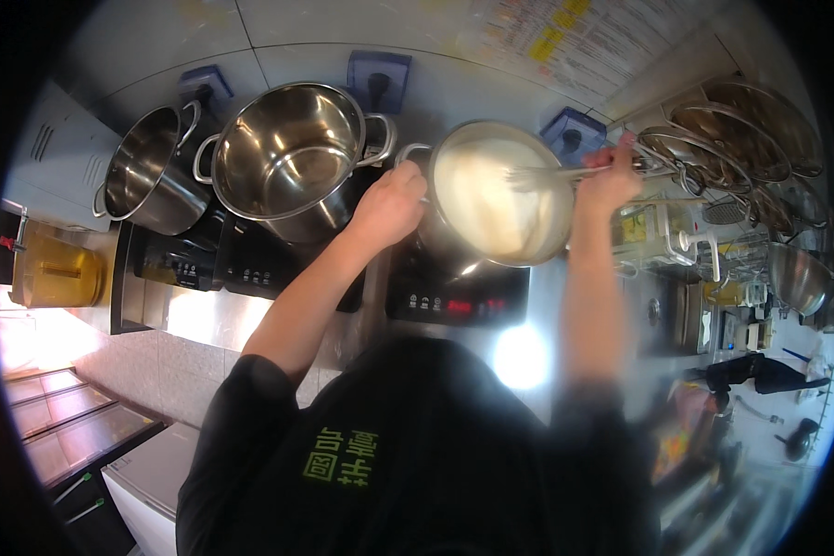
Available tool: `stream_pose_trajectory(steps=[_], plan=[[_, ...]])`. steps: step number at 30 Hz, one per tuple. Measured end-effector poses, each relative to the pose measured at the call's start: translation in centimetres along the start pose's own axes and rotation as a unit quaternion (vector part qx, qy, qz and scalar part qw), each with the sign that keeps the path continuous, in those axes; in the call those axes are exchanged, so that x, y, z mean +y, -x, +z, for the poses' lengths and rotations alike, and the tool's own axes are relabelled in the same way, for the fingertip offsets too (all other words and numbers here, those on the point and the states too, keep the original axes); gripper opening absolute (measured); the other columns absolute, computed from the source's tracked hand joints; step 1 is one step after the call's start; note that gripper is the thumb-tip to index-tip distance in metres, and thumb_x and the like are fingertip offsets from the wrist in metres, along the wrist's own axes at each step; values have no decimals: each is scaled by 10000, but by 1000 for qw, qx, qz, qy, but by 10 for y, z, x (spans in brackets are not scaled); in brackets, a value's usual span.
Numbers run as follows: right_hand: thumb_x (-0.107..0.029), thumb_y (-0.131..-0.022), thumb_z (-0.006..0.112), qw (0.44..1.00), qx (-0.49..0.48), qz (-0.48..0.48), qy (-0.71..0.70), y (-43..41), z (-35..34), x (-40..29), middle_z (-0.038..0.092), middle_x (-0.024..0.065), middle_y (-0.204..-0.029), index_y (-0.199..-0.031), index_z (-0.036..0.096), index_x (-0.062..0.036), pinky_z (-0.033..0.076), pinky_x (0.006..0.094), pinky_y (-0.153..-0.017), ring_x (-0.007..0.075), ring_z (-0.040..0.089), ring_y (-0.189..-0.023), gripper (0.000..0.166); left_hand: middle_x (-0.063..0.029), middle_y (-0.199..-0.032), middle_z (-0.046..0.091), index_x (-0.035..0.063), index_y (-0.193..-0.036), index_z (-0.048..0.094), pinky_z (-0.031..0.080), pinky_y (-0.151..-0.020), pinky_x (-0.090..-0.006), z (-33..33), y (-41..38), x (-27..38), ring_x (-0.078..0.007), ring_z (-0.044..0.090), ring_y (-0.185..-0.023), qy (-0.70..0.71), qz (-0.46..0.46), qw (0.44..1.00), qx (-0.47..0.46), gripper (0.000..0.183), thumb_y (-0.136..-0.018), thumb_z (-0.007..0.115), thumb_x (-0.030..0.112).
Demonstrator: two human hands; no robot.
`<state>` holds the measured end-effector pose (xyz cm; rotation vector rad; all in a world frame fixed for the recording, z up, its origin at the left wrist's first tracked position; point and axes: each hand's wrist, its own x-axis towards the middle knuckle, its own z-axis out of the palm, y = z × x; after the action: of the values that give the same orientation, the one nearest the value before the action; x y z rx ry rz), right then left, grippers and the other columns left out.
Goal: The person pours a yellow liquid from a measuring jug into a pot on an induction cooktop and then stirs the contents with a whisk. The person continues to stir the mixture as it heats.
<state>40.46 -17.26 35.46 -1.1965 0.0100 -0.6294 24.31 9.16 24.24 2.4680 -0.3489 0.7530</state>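
A stainless steel pot (pixel 446 240) of creamy white liquid (pixel 483 187) stands on a black induction cooker (pixel 431 278) with a lit red display. My left hand (pixel 391 203) is closed around the pot's left loop handle (pixel 411 149). My right hand (pixel 608 182), above the pot's right rim, grips the handle of a wire whisk (pixel 532 178). The whisk's blurred wires reach into the pot at the liquid. Left of my left hand, a large bare-bottomed steel pot (pixel 292 149) sits on another black cooker (pixel 250 267).
Another steel pot (pixel 156 167) stands farther left, near a yellowish clear container (pixel 59 271). Several pot lids (pixel 730 132) lean in a rack close to my right hand. A perforated metal bowl (pixel 799 278) and a sink (pixel 653 313) lie to the right.
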Motion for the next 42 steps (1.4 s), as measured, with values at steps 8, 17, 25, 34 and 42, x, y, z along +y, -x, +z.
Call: stream_pose_trajectory(steps=[8,17,25,34,42], plan=[[-312,-947,714,928,-270,253,-40,22,-4,-40,486,91,-491,-652,494,-70,429,378,-482,205,452,-416,440,-133,-1016,567,33,-869,593,545,-813,-434,0,2,-3,-350,625,-910,6,-15,1000,2,153,-742,675,55],[-258,-963,681,983,-123,57,-121,26,10,5,524,96,-580,-713,512,-44,461,401,-542,219,502,-485,370,-134,-1021,569,28,-869,593,547,-802,-428,-1,-1,-1,-347,630,-908,11,-1,1000,0,165,-732,683,48],[-249,-966,659,878,-410,246,-28,16,-7,-41,506,81,-550,-627,464,-74,409,359,-490,191,474,-446,429,-132,-1013,571,27,-866,601,550,-807,-423,-3,1,-2,-346,631,-910,2,-9,1000,2,161,-732,686,55],[-141,-949,656,942,-283,117,-136,47,41,2,474,62,-536,-671,495,-65,386,352,-451,168,419,-418,330,-125,-1047,574,27,-903,608,542,-846,-433,-5,0,1,-350,626,-957,13,-32,999,-28,186,-737,690,48],[-201,-962,643,816,-504,279,-45,7,3,-34,437,44,-518,-678,478,-64,369,341,-445,156,394,-406,355,-127,-1065,570,30,-924,607,541,-846,-436,-4,1,0,-348,626,-970,17,-39,998,-35,183,-759,680,60]])
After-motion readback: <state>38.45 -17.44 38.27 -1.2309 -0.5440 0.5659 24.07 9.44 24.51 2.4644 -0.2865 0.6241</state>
